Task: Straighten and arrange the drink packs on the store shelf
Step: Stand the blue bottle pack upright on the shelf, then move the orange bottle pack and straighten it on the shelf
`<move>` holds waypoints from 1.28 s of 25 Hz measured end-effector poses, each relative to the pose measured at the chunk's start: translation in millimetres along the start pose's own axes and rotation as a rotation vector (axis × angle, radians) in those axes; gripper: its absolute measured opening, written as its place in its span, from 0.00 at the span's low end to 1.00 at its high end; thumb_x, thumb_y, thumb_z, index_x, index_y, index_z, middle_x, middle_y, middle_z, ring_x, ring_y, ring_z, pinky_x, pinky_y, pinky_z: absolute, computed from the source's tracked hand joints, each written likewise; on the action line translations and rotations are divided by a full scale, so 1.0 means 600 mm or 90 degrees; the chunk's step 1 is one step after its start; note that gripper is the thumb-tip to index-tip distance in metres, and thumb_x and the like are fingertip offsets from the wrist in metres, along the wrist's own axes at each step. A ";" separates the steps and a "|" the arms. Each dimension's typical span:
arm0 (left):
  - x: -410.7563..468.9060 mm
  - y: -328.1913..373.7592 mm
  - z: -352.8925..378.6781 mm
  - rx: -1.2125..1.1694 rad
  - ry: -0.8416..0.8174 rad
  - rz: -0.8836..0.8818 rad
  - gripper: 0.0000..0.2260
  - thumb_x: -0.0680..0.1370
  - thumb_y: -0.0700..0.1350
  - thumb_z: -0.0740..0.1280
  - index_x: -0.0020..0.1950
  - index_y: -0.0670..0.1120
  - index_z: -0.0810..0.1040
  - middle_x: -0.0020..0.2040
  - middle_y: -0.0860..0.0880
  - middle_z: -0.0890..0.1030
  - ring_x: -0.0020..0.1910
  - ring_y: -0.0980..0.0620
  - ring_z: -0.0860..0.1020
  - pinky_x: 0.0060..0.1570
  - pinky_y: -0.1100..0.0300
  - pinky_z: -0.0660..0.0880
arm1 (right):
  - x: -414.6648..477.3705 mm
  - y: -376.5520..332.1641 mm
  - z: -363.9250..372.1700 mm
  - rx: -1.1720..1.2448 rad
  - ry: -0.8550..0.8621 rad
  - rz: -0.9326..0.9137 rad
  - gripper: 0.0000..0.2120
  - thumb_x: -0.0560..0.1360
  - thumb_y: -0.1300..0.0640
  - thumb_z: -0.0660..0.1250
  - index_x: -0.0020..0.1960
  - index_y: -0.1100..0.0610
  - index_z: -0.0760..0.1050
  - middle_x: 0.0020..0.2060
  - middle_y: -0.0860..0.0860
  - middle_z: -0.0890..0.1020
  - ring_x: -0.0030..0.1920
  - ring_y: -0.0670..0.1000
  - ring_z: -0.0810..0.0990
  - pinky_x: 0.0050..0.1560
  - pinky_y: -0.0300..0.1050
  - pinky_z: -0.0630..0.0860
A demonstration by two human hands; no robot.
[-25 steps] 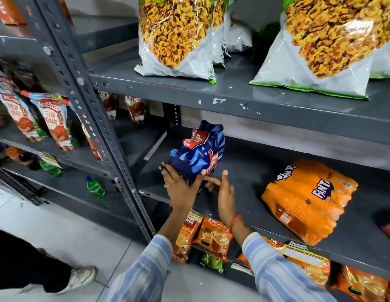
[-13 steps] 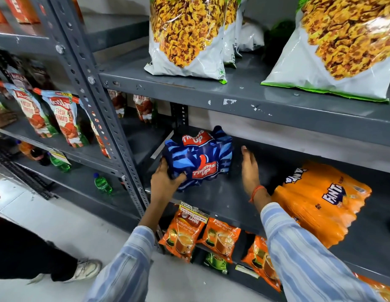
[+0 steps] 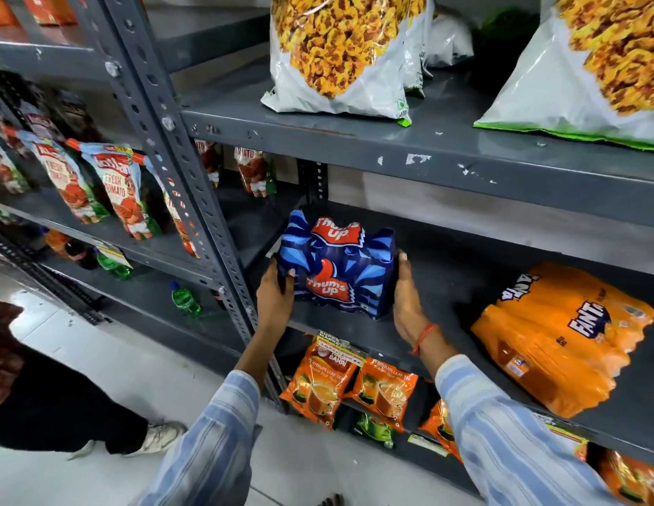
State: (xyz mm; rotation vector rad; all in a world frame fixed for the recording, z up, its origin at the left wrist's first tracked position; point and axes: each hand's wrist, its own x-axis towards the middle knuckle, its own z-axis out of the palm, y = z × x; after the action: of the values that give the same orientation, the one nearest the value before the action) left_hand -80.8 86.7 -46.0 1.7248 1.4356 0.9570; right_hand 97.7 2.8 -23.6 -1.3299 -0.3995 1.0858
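**Ana:** Two hands bracket the blue Thums Up pack now. A second ago it stood narrow-end on, tilted, both hands bunched at its near corner; now its broad printed face is turned toward the aisle.

**Ravi:** How is each hand set?

**Ana:** The left hand is curled on the pack's left near corner, thumb lying across the front film. The right hand is flat and open, fingers together, pressed along the right side. Half a second back that hand hung apart from the pack; it has since closed in.

**Ravi:** And where does the pack sit?

**Ana:** Between the palms, seemingly resting on the grey shelf, near its front edge, just right of the slotted upright beside the left wrist.

**Ravi:** So this one is nearly done?

**Ana:** I'd judge it squared, perhaps needing a small nudge into line. Well to the right of the right hand, the orange Fanta pack lies flat and skewed, untouched, so that likely comes next.

**Ravi:** Anything else close by?

**Ana:** Below the wrists, orange tea pouches hang on the lower tier; above the hands, snack bags stand on the upper shelf.
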 end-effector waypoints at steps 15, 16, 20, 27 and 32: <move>-0.005 -0.039 -0.020 0.007 -0.021 0.051 0.21 0.81 0.44 0.56 0.73 0.42 0.60 0.67 0.38 0.71 0.64 0.41 0.73 0.62 0.46 0.72 | -0.048 0.052 0.039 0.039 0.099 -0.093 0.22 0.81 0.46 0.50 0.74 0.47 0.56 0.70 0.53 0.69 0.56 0.49 0.75 0.36 0.30 0.79; -0.006 -0.042 -0.022 0.010 -0.024 0.052 0.21 0.81 0.45 0.56 0.72 0.42 0.60 0.67 0.39 0.71 0.64 0.41 0.73 0.63 0.44 0.72 | -0.049 0.051 0.041 0.038 0.104 -0.091 0.22 0.81 0.46 0.50 0.74 0.47 0.56 0.69 0.53 0.70 0.54 0.48 0.76 0.34 0.29 0.78; -0.014 -0.034 -0.024 -0.001 -0.041 0.041 0.24 0.81 0.47 0.56 0.75 0.44 0.54 0.72 0.39 0.64 0.70 0.41 0.67 0.67 0.47 0.67 | -0.051 0.047 0.045 0.006 0.130 -0.098 0.21 0.81 0.46 0.49 0.73 0.48 0.59 0.62 0.50 0.73 0.49 0.42 0.77 0.35 0.30 0.78; -0.115 0.076 0.024 0.158 0.005 0.206 0.36 0.76 0.65 0.44 0.75 0.45 0.37 0.77 0.43 0.37 0.76 0.48 0.38 0.72 0.55 0.35 | -0.081 0.001 0.013 -0.123 0.241 -0.306 0.20 0.81 0.50 0.53 0.72 0.53 0.62 0.74 0.51 0.64 0.74 0.49 0.63 0.73 0.47 0.63; -0.205 0.167 0.121 0.126 -0.069 0.347 0.32 0.78 0.60 0.47 0.75 0.46 0.37 0.77 0.47 0.39 0.77 0.53 0.39 0.74 0.62 0.36 | -0.091 -0.069 -0.102 -0.342 0.283 -0.476 0.21 0.80 0.52 0.53 0.70 0.58 0.65 0.74 0.57 0.65 0.75 0.54 0.61 0.75 0.54 0.58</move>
State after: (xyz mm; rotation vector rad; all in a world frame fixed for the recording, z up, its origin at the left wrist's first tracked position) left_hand 15.9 -53.4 -8.4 2.3463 1.0319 0.9955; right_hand 135.3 -71.1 16.0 -1.6366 -0.8017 0.0429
